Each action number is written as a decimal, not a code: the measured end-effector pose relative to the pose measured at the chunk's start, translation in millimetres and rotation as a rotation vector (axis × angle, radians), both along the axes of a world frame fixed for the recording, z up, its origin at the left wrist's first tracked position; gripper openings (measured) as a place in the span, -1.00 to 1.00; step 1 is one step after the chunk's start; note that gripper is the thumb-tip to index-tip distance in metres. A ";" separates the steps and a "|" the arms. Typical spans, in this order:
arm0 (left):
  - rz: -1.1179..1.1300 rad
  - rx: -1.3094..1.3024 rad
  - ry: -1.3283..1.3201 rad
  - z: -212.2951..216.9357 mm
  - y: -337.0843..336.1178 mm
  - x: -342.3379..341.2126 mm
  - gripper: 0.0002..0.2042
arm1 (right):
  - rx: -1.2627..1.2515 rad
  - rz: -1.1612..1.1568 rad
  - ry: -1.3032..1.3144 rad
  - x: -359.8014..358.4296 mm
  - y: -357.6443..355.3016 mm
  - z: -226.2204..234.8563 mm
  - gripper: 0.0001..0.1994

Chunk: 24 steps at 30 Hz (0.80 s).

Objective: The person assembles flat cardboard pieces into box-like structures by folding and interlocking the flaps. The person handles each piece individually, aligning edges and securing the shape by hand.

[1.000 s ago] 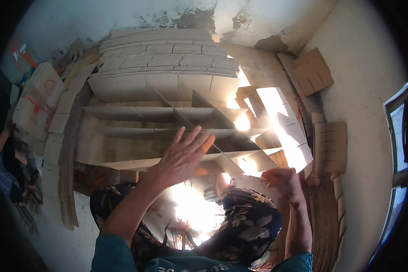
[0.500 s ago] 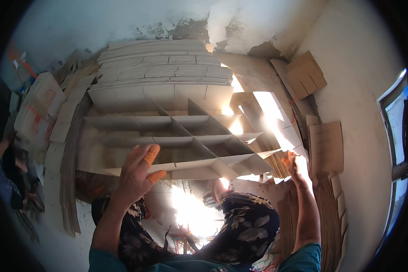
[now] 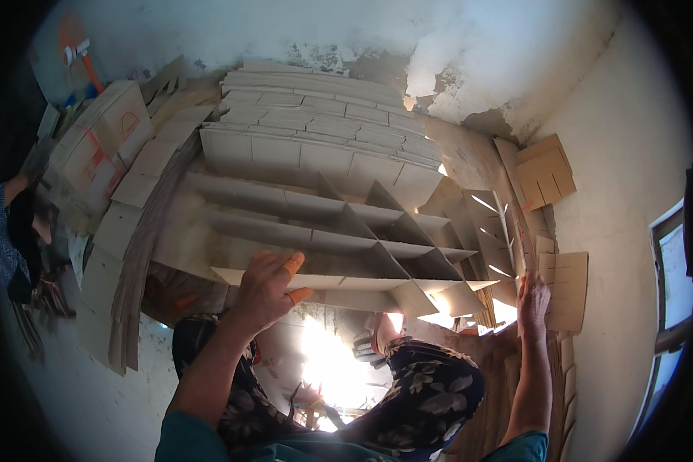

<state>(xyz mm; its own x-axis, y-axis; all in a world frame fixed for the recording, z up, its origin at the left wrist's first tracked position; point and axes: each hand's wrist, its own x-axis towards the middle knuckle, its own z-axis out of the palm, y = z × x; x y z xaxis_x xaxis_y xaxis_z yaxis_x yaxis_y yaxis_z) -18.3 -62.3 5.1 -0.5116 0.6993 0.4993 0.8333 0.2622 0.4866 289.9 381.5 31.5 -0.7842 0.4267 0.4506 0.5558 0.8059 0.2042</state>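
A cardboard divider grid [image 3: 346, 245], made of crossed strips, lies before me. My left hand [image 3: 268, 292] is at its near side, with orange finger covers on the thumb and a finger. The thumb and fingers straddle the front cardboard strip [image 3: 354, 283] and hold it. At the right, my right hand [image 3: 533, 304] is closed on the near end of a slotted cardboard sheet [image 3: 494, 235]. Light shows through the slots in that sheet. The right fingertips are partly hidden.
Behind the grid stands a long stack of cardboard strips [image 3: 316, 123]. More cardboard stacks [image 3: 123, 223] line the left, beside a white carton [image 3: 104, 142]. Slotted sheets [image 3: 566, 289] lean along the right wall near a window [image 3: 670, 269]. At the far left another person's arm [image 3: 15, 185] shows.
My right hand has moved right with the slotted sheet, whose slots now show. The view has turned a little, shifting the scene rightward. My left hand stays at the grid's front strip.
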 end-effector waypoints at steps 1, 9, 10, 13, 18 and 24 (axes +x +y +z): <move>-0.010 0.001 -0.002 -1.8 -0.1 0.9 -0.43 | 0.003 -0.023 -0.021 -12.4 -12.9 17.9 -0.93; -0.041 0.046 -0.019 -13.3 -1.2 -4.5 -0.70 | -0.800 0.443 0.498 -123.2 -153.3 116.9 -0.79; -0.058 0.079 -0.021 -14.4 2.0 -6.2 -0.72 | -0.963 0.536 0.496 -126.6 -159.8 112.5 -0.74; -0.063 0.069 -0.007 -18.9 6.4 -6.5 -0.72 | -0.807 0.579 0.234 -147.7 -185.5 99.5 -0.65; -0.067 0.071 0.010 -19.5 4.1 -5.3 -0.76 | -0.838 0.590 0.097 -170.9 -216.6 97.3 -0.64; -0.054 0.108 0.001 -20.2 8.7 -4.9 -0.82 | -0.852 0.610 0.012 -185.4 -213.4 90.0 -0.49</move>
